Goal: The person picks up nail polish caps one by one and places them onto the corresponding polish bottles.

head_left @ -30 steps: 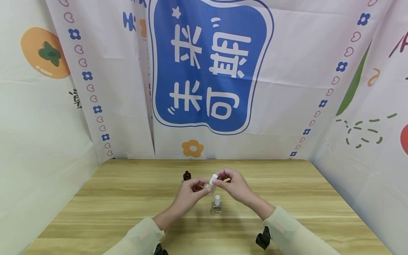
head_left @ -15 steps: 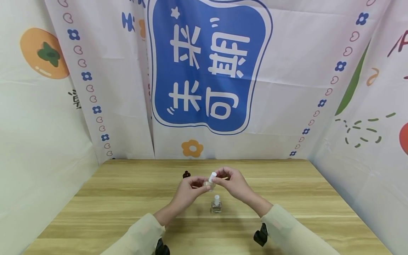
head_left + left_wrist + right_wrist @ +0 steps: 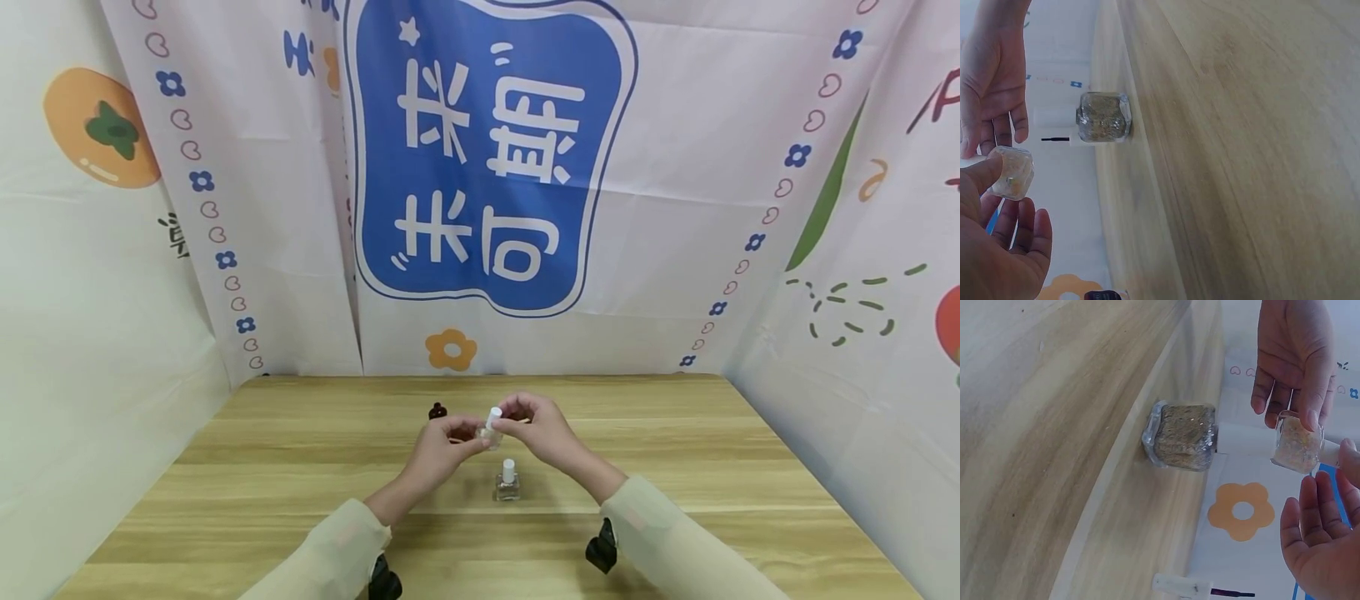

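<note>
My left hand (image 3: 438, 454) holds a small clear nail polish bottle (image 3: 1015, 174) by its glass body, the thumb across its side. With the thumb and fingers my right hand (image 3: 542, 429) pinches that bottle's white cap (image 3: 493, 418). The held bottle, filled with pale glitter, is lifted off the table and tilted a little. Below the hands, a second nail polish bottle (image 3: 507, 486) with darker glitter stands upright, its white cap on. A loose white cap (image 3: 1182, 586) stands on the table with its thin dark brush (image 3: 1232, 592) pointing up.
Behind my left hand stands a small dark brown bottle (image 3: 437, 410), partly hidden. The wood-grain table (image 3: 300, 483) meets a printed white cloth (image 3: 660, 250) at the back, with more cloth on both sides.
Both hands have shifted the held bottle and its cap slightly left, and my right forearm has swung inward. The standing bottle has stayed in place.
</note>
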The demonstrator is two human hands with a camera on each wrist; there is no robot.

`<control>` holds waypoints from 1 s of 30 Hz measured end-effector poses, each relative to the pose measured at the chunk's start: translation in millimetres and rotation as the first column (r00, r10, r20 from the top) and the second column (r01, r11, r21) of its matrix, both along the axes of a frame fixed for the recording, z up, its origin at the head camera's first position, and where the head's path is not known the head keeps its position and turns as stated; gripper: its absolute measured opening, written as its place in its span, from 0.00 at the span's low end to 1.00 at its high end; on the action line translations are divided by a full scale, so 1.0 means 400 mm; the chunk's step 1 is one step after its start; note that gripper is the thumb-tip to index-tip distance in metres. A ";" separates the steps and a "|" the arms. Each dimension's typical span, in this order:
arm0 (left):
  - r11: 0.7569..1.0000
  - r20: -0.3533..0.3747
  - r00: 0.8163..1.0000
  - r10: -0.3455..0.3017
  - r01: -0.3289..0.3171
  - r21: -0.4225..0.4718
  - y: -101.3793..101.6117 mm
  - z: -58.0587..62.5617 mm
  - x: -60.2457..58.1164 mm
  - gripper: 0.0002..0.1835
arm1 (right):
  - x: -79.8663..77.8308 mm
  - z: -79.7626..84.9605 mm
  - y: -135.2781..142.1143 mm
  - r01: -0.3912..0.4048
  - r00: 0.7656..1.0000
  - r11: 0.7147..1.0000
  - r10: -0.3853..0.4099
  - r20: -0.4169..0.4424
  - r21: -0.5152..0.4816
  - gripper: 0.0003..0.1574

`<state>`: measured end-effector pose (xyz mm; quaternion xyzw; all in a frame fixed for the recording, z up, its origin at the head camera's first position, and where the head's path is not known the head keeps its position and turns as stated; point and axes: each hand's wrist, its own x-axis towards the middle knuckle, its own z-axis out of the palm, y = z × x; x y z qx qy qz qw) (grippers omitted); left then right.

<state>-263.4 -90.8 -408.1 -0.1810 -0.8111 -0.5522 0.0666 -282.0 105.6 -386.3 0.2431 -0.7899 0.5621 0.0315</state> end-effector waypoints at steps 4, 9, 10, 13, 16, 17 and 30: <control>1.000 0.016 1.000 0.017 -0.017 -0.008 0.000 -0.013 -0.011 0.13 | -0.010 -0.010 -0.003 0.000 1.000 1.000 0.000 0.014 0.014 0.08; 1.000 0.028 0.999 0.023 -0.022 -0.008 0.004 -0.027 -0.022 0.13 | -0.022 -0.026 -0.002 -0.008 1.000 1.000 0.007 0.024 0.016 0.08; 1.000 0.026 0.999 0.022 -0.022 -0.010 0.004 -0.030 -0.024 0.13 | -0.025 -0.029 -0.002 -0.011 1.000 1.000 0.011 0.025 0.014 0.08; 0.999 0.035 0.999 0.032 -0.031 -0.018 0.004 -0.038 -0.030 0.13 | -0.033 -0.040 -0.003 -0.022 0.999 1.000 0.022 0.028 0.011 0.08; 0.999 0.043 0.998 0.043 -0.041 -0.031 0.004 -0.044 -0.035 0.12 | -0.039 -0.051 -0.004 -0.027 0.999 0.999 0.026 0.044 0.018 0.08; 0.998 0.048 0.998 0.048 -0.047 -0.036 0.003 -0.047 -0.037 0.12 | -0.041 -0.054 -0.006 -0.028 0.998 0.999 0.026 0.049 0.023 0.08; 0.997 0.061 0.998 0.027 -0.022 -0.076 -0.010 -0.075 -0.055 0.10 | -0.053 -0.082 -0.018 -0.015 0.997 0.997 0.009 0.075 0.074 0.08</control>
